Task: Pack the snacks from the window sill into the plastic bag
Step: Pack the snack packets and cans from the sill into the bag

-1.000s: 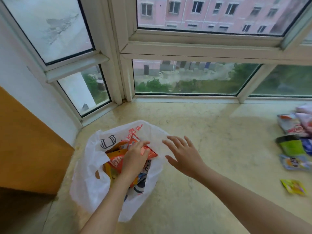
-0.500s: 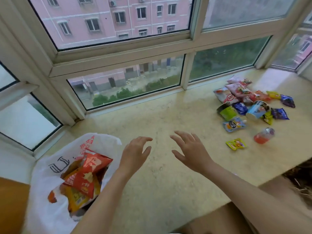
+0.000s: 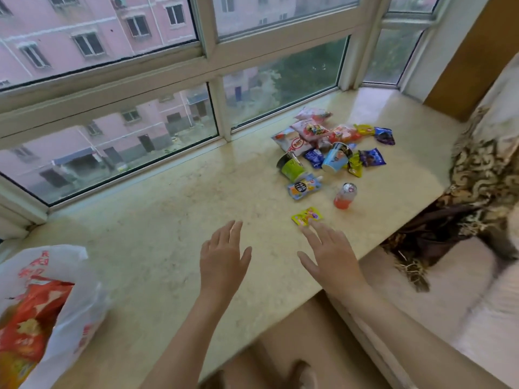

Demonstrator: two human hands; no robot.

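Yellow and flat, the small foil sachet [image 3: 306, 216] lies nearest the front edge of the pale stone window sill [image 3: 157, 220], just ahead of the right hand [image 3: 330, 252], which reaches toward it with straight fingers, holding nothing. The left hand [image 3: 223, 255] is likewise spread and empty. The white plastic bag [image 3: 81, 293], already holding red packets, sits at the sill's left end. Being thin, the sachet probably wants a fingertip pinch at one edge.
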